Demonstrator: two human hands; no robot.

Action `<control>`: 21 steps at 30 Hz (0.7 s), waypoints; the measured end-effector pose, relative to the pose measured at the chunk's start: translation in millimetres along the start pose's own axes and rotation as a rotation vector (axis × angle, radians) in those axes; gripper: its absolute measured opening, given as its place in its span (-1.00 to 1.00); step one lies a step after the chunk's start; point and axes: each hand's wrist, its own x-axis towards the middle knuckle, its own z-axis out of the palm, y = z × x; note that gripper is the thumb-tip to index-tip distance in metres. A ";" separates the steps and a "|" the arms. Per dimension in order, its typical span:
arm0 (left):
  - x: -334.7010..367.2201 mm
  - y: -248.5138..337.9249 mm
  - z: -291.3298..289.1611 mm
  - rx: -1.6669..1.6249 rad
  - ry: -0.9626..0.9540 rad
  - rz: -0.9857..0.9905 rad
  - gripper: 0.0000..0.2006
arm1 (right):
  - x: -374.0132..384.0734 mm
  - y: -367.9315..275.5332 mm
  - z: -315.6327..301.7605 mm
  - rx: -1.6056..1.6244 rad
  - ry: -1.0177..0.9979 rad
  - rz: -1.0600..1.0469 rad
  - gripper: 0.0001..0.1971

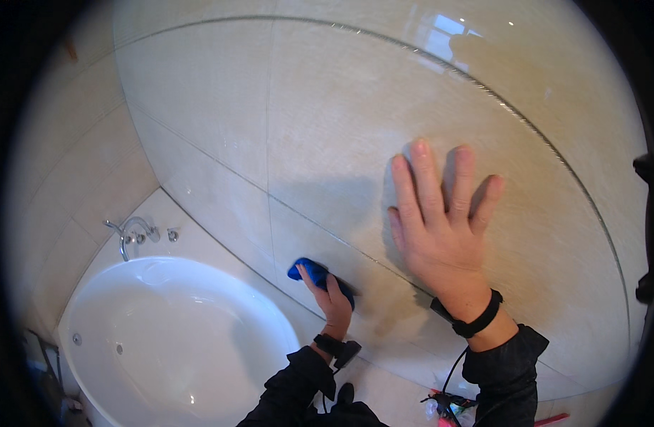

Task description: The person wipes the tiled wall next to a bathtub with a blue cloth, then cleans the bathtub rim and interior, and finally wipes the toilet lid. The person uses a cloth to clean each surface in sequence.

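My right hand (443, 231) is open, its fingers spread against the beige tiled wall (327, 135). Lower and to the left, my left hand (332, 304) presses a blue cloth (314, 270) to the same wall, just above the ledge beside the bathtub. Part of the cloth shows beyond the fingertips and along the side of the hand; the palm side is hidden. Both wrists carry black straps, and dark sleeves cover the forearms.
A white oval bathtub (199, 334) lies to the left, with a chrome faucet (131, 233) at its far corner. Silver trim strips (412, 48) cross the wall. At the lower right are a pile of colourful items (448, 409) and a red object (552, 419).
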 end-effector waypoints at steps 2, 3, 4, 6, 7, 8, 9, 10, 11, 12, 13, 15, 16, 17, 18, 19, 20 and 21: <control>24.6 30.1 5.8 0.059 -0.034 0.197 -0.29 | 2.4 1.2 -1.5 -0.027 0.002 -0.005 -0.31; 35.4 47.0 12.0 0.074 -0.050 0.297 -0.30 | 3.2 2.8 -2.3 -0.029 0.007 -0.012 -0.33; 49.2 66.3 13.4 0.102 -0.062 0.410 -0.31 | 5.4 1.7 -2.6 -0.018 0.022 -0.009 -0.34; 69.4 107.2 23.5 0.152 -0.103 0.608 -0.34 | 7.3 4.4 -0.1 -0.058 0.060 -0.025 -0.41; 82.1 128.7 24.3 0.195 -0.127 0.717 -0.36 | 9.0 0.4 0.8 -0.036 0.063 -0.019 -0.43; 90.3 149.3 32.4 0.169 -0.155 0.774 -0.37 | 8.8 1.9 -0.9 -0.033 0.064 -0.024 -0.44; 98.7 170.4 40.2 0.143 -0.183 0.831 -0.38 | 9.0 3.0 -1.6 -0.030 0.065 -0.027 -0.46; 105.2 189.5 55.0 0.120 -0.223 0.890 -0.39 | 6.2 8.6 0.3 -0.067 0.078 -0.030 -0.50; 116.5 212.3 58.5 0.132 -0.259 0.961 -0.40 | 7.5 8.3 -0.6 -0.049 0.083 -0.030 -0.49; 127.4 231.9 61.7 0.141 -0.293 1.023 -0.41 | 9.2 6.5 -0.8 -0.031 0.083 -0.038 -0.49; 136.8 257.0 68.5 0.120 -0.336 1.083 -0.42 | 14.6 8.3 -5.9 -0.019 0.091 -0.045 -0.48; 142.3 298.2 86.8 0.097 -0.462 1.174 -0.42 | 16.9 12.1 -14.0 -0.019 0.064 -0.061 -0.52; 139.8 321.0 98.8 0.152 -0.520 1.263 -0.41 | 15.0 16.3 -16.3 -0.025 0.049 -0.068 -0.54; 140.0 344.4 106.6 0.222 -0.574 1.353 -0.41 | 15.4 16.4 -18.5 -0.018 0.038 -0.074 -0.55; 142.8 361.7 118.6 0.278 -0.594 1.468 -0.38 | 14.3 18.4 -20.2 0.015 0.020 -0.083 -0.57; 141.7 369.8 132.4 0.336 -0.579 1.567 -0.37 | 10.1 20.8 -19.2 0.036 0.022 -0.083 -0.56; 147.9 381.8 139.0 0.365 -0.535 1.615 -0.36 | 10.4 20.3 -19.7 0.066 0.034 -0.083 -0.56; 154.8 392.3 145.0 0.391 -0.490 1.660 -0.34 | 11.4 19.2 -20.3 0.095 0.045 -0.084 -0.55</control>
